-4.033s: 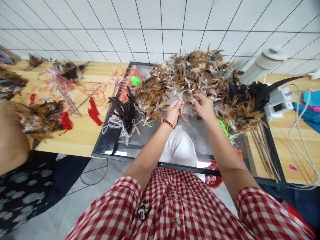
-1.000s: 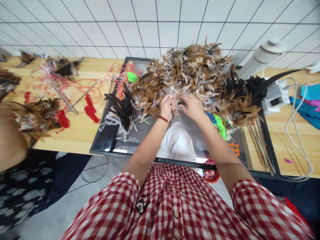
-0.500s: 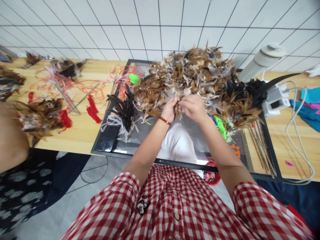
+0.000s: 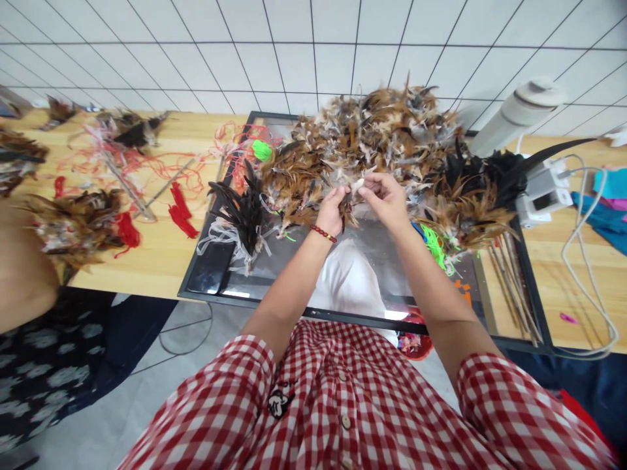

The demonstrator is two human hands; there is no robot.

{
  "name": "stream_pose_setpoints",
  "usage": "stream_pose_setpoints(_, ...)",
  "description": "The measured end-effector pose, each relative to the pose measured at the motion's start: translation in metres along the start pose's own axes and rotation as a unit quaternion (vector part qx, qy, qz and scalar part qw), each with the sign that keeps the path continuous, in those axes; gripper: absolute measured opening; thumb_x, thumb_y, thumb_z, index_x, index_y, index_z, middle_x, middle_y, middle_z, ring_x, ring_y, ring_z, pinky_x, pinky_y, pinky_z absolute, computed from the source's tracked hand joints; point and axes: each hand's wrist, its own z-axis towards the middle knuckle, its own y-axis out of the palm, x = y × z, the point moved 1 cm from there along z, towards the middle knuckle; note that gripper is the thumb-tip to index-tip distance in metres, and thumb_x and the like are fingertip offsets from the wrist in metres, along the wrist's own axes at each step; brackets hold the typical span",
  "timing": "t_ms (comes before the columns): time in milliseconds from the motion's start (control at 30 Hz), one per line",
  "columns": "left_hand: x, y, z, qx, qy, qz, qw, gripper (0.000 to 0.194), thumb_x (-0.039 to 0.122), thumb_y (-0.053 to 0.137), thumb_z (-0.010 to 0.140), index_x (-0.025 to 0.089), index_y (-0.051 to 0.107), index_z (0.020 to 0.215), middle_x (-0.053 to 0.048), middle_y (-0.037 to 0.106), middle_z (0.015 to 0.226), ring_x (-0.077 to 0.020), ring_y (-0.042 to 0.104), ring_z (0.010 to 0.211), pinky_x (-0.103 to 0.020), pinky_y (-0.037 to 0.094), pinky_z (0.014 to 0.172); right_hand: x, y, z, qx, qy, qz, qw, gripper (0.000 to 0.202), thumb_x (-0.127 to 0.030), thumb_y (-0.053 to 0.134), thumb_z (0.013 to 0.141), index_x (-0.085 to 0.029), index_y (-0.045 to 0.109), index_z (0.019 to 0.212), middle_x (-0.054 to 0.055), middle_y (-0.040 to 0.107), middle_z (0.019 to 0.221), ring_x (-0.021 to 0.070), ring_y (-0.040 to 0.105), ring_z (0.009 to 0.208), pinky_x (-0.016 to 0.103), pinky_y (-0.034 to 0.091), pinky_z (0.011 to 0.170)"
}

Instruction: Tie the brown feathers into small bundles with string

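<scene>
My left hand (image 4: 333, 212), with a beaded bracelet at its wrist, is closed on a small bunch of brown feathers (image 4: 347, 214) whose dark tips point down. Close on its right, my right hand (image 4: 388, 201) pinches a pale, fluffy feather end (image 4: 360, 185) between thumb and fingers. Both hands are held over the front edge of a large heap of brown and grey feathers (image 4: 372, 134). Beneath them lies a dark-framed glass panel (image 4: 294, 281). How the bunch is joined inside my fingers is hidden.
Black feathers with white ties (image 4: 247, 215) lie left of my hands, bright green strings (image 4: 434, 245) to the right. Thin sticks (image 4: 512, 287), a white bottle (image 4: 519, 114) and a charger with cable (image 4: 541, 192) stand farther right. A co-worker's arm (image 4: 27, 261) is at the far left, near red threads (image 4: 181, 212).
My right hand has drawn slightly up and away from my left, and a pale feather end now shows at its fingertips. My left hand stays nearly in place with the bunch.
</scene>
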Motion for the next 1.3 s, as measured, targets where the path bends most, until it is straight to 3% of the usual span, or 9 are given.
stream_pose_setpoints(167, -0.006, -0.001, 0.002, -0.039, 0.009, 0.024, 0.999, 0.026, 0.030, 0.075, 0.090, 0.016, 0.061, 0.073, 0.004, 0.060, 0.064, -0.0060, 0.050, 0.049, -0.021, 0.036, 0.048, 0.011, -0.002, 0.008, 0.005, 0.018, 0.045, 0.999, 0.055, -0.076, 0.056, 0.089, -0.024, 0.072, 0.101, 0.005, 0.069, 0.088, 0.0183, 0.063, 0.075, 0.033, 0.054, 0.070)
stream_pose_setpoints(300, -0.008, -0.002, 0.002, -0.063, 0.023, 0.007, 0.998, 0.024, 0.025, 0.073, 0.090, 0.015, 0.061, 0.072, 0.002, 0.067, 0.074, -0.0032, 0.046, 0.049, -0.018, 0.036, 0.048, 0.009, -0.029, 0.018, 0.018, 0.032, 0.157, 0.987, 0.045, -0.070, 0.060, 0.091, -0.027, 0.072, 0.098, 0.003, 0.064, 0.078, 0.0154, 0.058, 0.066, 0.030, 0.051, 0.062)
stream_pose_setpoints(433, -0.006, -0.002, 0.000, -0.062, 0.026, 0.007, 0.998, 0.022, 0.022, 0.071, 0.091, 0.015, 0.061, 0.073, 0.000, 0.072, 0.087, -0.0016, 0.046, 0.049, -0.018, 0.038, 0.049, -0.005, -0.054, 0.020, -0.037, 0.080, 0.303, 0.949, 0.042, -0.062, 0.086, 0.071, -0.024, 0.069, 0.080, -0.001, 0.064, 0.070, 0.0093, 0.050, 0.055, 0.024, 0.044, 0.051)
stream_pose_setpoints(533, -0.008, -0.001, 0.000, -0.058, 0.021, 0.021, 0.998, 0.021, 0.023, 0.072, 0.090, 0.015, 0.063, 0.074, 0.001, 0.070, 0.077, -0.0044, 0.053, 0.053, -0.019, 0.043, 0.053, -0.017, -0.046, 0.013, -0.148, 0.136, 0.260, 0.944, 0.044, -0.055, 0.096, 0.059, -0.020, 0.073, 0.075, -0.002, 0.061, 0.056, 0.0076, 0.046, 0.047, 0.023, 0.037, 0.046)
stream_pose_setpoints(600, -0.010, 0.001, 0.000, -0.046, 0.024, 0.036, 0.998, 0.021, 0.022, 0.073, 0.090, 0.015, 0.063, 0.073, 0.003, 0.066, 0.067, -0.0055, 0.056, 0.055, -0.018, 0.046, 0.058, -0.022, -0.030, 0.008, -0.173, 0.151, 0.222, 0.948, 0.043, -0.053, 0.095, 0.060, -0.018, 0.075, 0.076, -0.002, 0.062, 0.053, 0.0082, 0.048, 0.047, 0.023, 0.038, 0.047)
stream_pose_setpoints(767, -0.013, 0.005, 0.000, -0.029, 0.023, 0.071, 0.997, 0.019, 0.023, 0.075, 0.088, 0.016, 0.062, 0.077, 0.006, 0.062, 0.060, -0.0056, 0.055, 0.051, -0.018, 0.049, 0.059, -0.022, -0.002, 0.001, -0.069, 0.088, 0.143, 0.983, 0.031, -0.052, 0.081, 0.076, -0.021, 0.074, 0.078, -0.001, 0.067, 0.061, 0.0136, 0.061, 0.052, 0.029, 0.051, 0.055)
stream_pose_setpoints(967, -0.010, 0.005, -0.004, -0.047, 0.029, 0.112, 0.992, 0.017, 0.021, 0.068, 0.093, 0.015, 0.063, 0.078, 0.005, 0.059, 0.055, -0.0057, 0.051, 0.045, -0.018, 0.039, 0.048, -0.016, -0.008, 0.003, 0.011, -0.030, -0.026, 0.999, 0.008, -0.026, 0.071, 0.081, -0.022, 0.077, 0.079, 0.002, 0.074, 0.075, 0.0177, 0.068, 0.073, 0.033, 0.055, 0.075)
stream_pose_setpoints(1133, -0.011, 0.004, -0.002, -0.061, 0.038, 0.100, 0.992, 0.020, 0.018, 0.071, 0.090, 0.014, 0.063, 0.073, 0.006, 0.052, 0.051, -0.0030, 0.039, 0.042, -0.017, 0.027, 0.044, -0.003, -0.010, 0.006, 0.003, -0.021, -0.009, 1.000, 0.011, -0.030, 0.075, 0.080, -0.022, 0.080, 0.085, 0.003, 0.076, 0.084, 0.0171, 0.066, 0.075, 0.033, 0.054, 0.077)
stream_pose_setpoints(1300, -0.012, 0.002, -0.002, -0.079, 0.033, 0.103, 0.991, 0.020, 0.021, 0.078, 0.086, 0.014, 0.064, 0.073, 0.006, 0.049, 0.052, -0.0026, 0.038, 0.045, -0.016, 0.024, 0.045, 0.006, -0.015, 0.009, -0.028, -0.004, 0.039, 0.999, 0.038, -0.047, 0.083, 0.073, -0.024, 0.080, 0.103, 0.002, 0.072, 0.085, 0.0131, 0.055, 0.064, 0.030, 0.050, 0.065)
